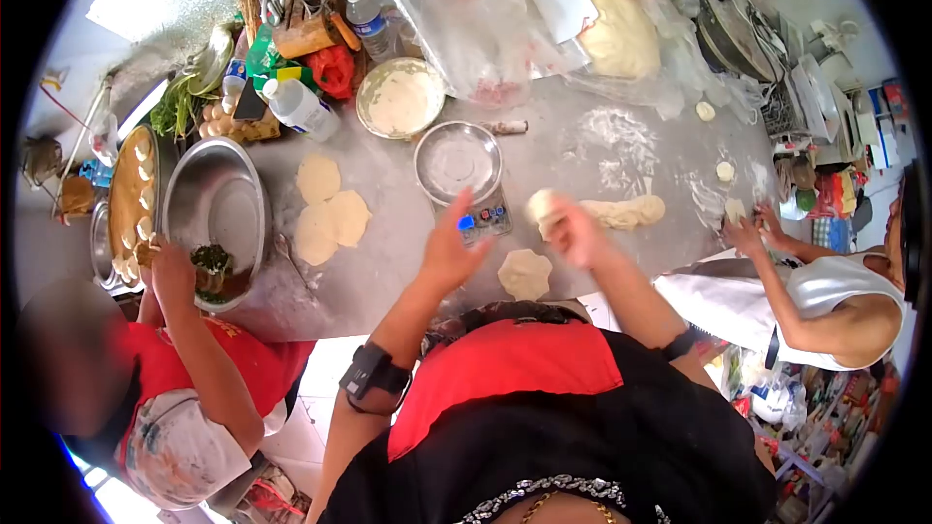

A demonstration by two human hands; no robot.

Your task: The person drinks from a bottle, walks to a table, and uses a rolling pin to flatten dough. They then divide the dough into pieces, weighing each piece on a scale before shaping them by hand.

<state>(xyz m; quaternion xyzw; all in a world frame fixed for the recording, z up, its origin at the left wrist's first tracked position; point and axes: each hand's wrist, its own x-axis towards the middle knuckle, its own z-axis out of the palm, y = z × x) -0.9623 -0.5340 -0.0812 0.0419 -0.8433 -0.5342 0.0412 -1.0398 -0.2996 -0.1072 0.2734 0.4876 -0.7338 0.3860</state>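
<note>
Dough lump: a small pale ball, held up just over the bench, near the middle, right of the little scale.
Right hand: its grip is closed around the dough lump. The fingers look a bit blurry.
Left hand: its grip is wide open with fingers spread. It holds nothing and hangs over the near side of the little scale.
Dough log: lies on the bench, just right of the right hand.
Flat round: lies close to the near edge of the bench, between the two hands.
Metal bowl: sits just past the little scale, on the far side.
Other people: one person's hand is at the big bowl on the left. Another person's hands are busy far right.
What could go wrong: the dough lump looks soft and sticky, so it could slip out of the grip and squash the flat round below. The left hand is so close that it could bump the little scale. An arm could also push the flat round off the near edge.
</note>
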